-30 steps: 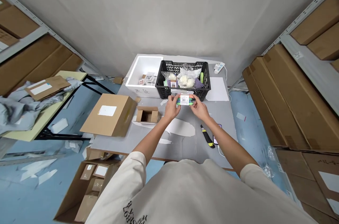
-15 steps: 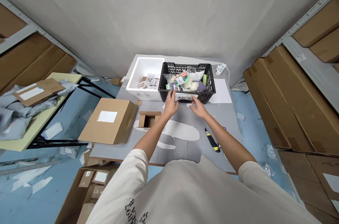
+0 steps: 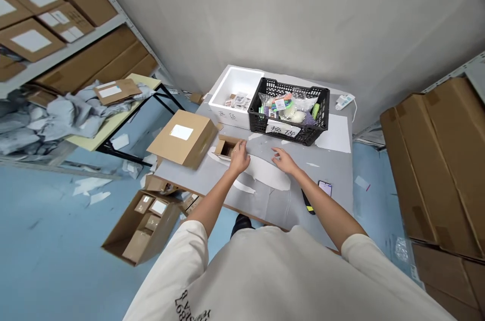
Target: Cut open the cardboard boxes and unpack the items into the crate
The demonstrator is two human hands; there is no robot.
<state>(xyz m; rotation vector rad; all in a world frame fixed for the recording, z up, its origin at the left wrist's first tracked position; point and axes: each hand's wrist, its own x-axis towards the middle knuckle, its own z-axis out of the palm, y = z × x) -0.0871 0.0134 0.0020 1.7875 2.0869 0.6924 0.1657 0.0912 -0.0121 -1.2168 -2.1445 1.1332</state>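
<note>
My left hand (image 3: 239, 157) is at the right end of a small open cardboard box (image 3: 223, 155), overlapping its edge. Its fingers are loosely bent with the thumb apart; whether they touch the box I cannot tell. My right hand (image 3: 285, 161) hovers over the grey table (image 3: 271, 210), fingers apart and holding nothing. Beyond both hands stands a black plastic crate (image 3: 288, 129) with bagged colourful items. Left of it, a white foam box (image 3: 227, 118) contains small packets. A larger closed carton (image 3: 185, 136) with a white label sits to the left.
A utility knife (image 3: 308, 204) lies partly under my right forearm, near a phone (image 3: 325, 188). A white device with a cord (image 3: 344, 101) is at the back right. Left are a side table (image 3: 100, 134) with grey parcels and an open floor carton (image 3: 138, 253). Cartons (image 3: 435, 159) line the right.
Both hands have drawn back from the crate's front; my left hand has moved to the small box. The view has turned left, showing more shelves and the phone.
</note>
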